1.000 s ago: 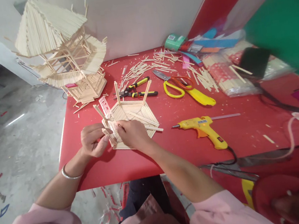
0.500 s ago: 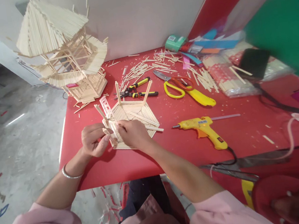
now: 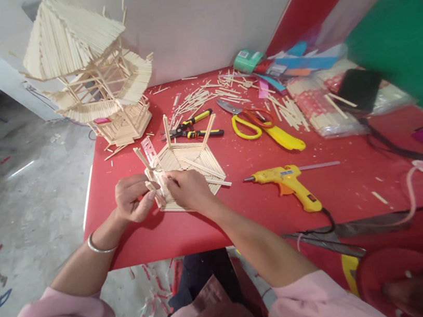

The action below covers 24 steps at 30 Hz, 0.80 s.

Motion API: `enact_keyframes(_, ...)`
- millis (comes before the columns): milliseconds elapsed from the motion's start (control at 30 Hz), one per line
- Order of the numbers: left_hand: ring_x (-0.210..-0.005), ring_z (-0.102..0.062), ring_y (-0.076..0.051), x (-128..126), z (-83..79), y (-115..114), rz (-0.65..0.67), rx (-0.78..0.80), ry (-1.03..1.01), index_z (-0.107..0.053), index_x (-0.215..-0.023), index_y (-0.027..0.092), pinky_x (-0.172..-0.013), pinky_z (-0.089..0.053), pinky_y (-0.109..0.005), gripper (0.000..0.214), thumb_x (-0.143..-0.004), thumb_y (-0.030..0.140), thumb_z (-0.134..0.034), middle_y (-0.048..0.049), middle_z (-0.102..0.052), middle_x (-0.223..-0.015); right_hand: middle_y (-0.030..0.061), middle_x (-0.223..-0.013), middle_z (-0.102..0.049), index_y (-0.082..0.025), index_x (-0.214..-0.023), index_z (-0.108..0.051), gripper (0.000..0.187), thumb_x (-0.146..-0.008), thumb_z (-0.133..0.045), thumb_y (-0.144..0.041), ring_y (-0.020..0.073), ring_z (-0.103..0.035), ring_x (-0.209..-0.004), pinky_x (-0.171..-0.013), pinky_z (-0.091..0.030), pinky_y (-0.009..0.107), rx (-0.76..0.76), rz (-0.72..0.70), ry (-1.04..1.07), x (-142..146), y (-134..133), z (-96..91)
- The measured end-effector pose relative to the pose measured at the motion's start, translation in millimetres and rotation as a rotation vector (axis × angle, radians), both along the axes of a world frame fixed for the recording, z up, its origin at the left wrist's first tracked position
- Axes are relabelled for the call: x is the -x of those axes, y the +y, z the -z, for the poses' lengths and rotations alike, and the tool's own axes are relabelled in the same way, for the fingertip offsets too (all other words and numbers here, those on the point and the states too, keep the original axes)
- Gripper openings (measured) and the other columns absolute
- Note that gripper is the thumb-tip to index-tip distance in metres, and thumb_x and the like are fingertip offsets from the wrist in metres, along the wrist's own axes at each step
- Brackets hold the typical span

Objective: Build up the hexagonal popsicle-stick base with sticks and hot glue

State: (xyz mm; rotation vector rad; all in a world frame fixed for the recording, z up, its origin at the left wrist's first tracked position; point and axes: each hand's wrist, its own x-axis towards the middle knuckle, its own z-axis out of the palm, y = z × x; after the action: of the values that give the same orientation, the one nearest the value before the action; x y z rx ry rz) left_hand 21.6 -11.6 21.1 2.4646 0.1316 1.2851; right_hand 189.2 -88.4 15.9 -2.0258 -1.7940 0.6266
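Observation:
A flat, many-sided base made of wooden sticks (image 3: 207,160) lies near the table's front left, with short stick posts rising from its corners. At its left side my left hand (image 3: 133,198) pinches a short post of wooden sticks (image 3: 150,187) between thumb and fingers. My right hand (image 3: 189,187) rests over the base, its fingers closed at the inner side of that left edge; what they grip is hidden. A clear ruler with pink print (image 3: 149,149) leans at the base's back left. Two loose sticks (image 3: 215,183) lie across the base.
A stick pagoda model (image 3: 85,71) stands at the back left. Behind the base are pliers (image 3: 195,126), scissors (image 3: 249,119) and scattered sticks (image 3: 197,100). A yellow glue gun (image 3: 289,179) lies right, its cord over the front edge. Bagged sticks (image 3: 318,107) sit farther right.

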Motion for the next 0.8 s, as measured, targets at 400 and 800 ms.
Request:
enact_keyframes(400, -0.054, -0.058, -0.012, -0.2, -3.4, -0.4, 0.000, -0.018, 0.033, -0.069, -0.092, 0.019, -0.051, -0.045, -0.021, 0.016, -0.096, 0.024, -0.054, -0.0024, -0.064, -0.065, 0.0049, -0.091, -0.080, -0.024, -0.098, -0.076, 0.035, -0.104, -0.044, -0.035, 0.0196, -0.068, -0.083, -0.064, -0.027, 0.030, -0.001, -0.007, 0.000, -0.2, 0.3, 1.3)
enact_keyframes(800, -0.052, -0.054, -0.011, -0.8, -5.4, -1.4, 0.005, -0.020, 0.037, -0.067, -0.090, 0.019, -0.050, -0.043, -0.022, 0.016, -0.095, 0.021, -0.053, -0.0009, -0.061, -0.063, 0.0045, -0.092, -0.080, -0.024, -0.098, -0.076, 0.035, -0.104, -0.044, -0.035, 0.0199, -0.069, -0.084, -0.064, -0.026, 0.031, 0.004, 0.000, 0.000, -0.3, 0.0, 0.3)
